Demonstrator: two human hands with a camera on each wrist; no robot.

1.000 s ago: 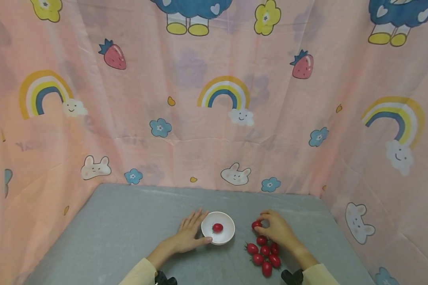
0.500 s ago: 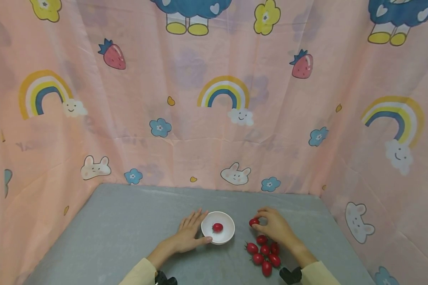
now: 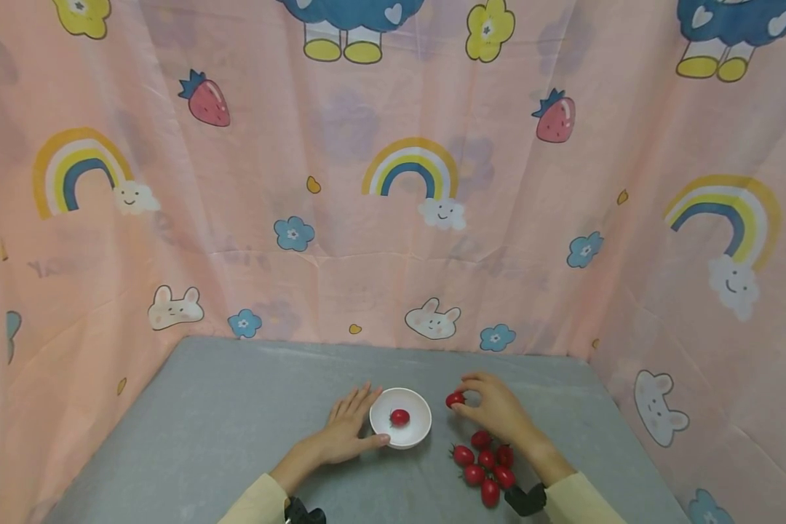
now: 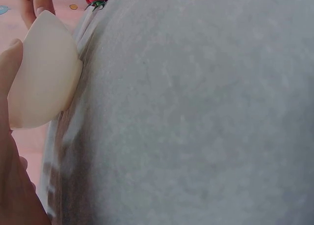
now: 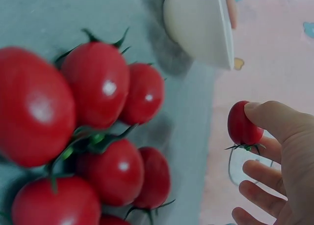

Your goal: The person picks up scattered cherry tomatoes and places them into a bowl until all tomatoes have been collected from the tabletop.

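Observation:
A small white bowl (image 3: 381, 431) stands near the middle of the table with one cherry tomato (image 3: 399, 418) inside. My left hand (image 3: 348, 431) rests against the bowl's left side, fingers straight and spread, thumb at the near rim. In the left wrist view the thumb and fingertips show around the bowl (image 4: 46, 72). Right of the bowl, my right hand (image 3: 494, 407) pinches another cherry tomato (image 3: 455, 399) between thumb and fingers. The right wrist view shows this red tomato (image 5: 241, 124) with its green stem end, the other fingers loosely apart.
Several cherry tomatoes (image 3: 487, 458) with green stems lie clustered on the grey tabletop (image 3: 249, 407), just below my right hand. A pink patterned curtain (image 3: 340, 276) hangs behind the table and along its sides. A black wrist mount (image 3: 526, 501) sits at the right sleeve.
My right hand has moved left and slightly away from me with the pinched tomato, toward the bowl. The left hand and the bowl keep their places.

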